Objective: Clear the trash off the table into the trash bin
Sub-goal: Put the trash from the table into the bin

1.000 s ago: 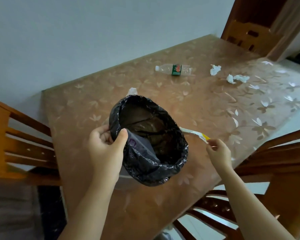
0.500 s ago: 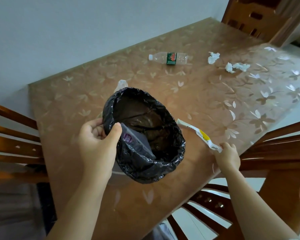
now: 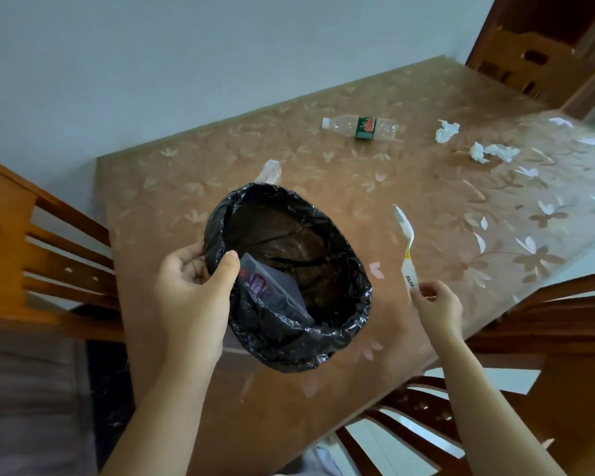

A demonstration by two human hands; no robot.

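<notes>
Now your left hand has its grip clenched on the rim of one bin lined with a black bag, held over the desk; one flat packet lies inside. Your right hand pinches the near end of one white wrapper, which stands up from that grip. Farther off lie one plastic bottle, two crumpled tissues, and one clear scrap just beyond the bin.
</notes>
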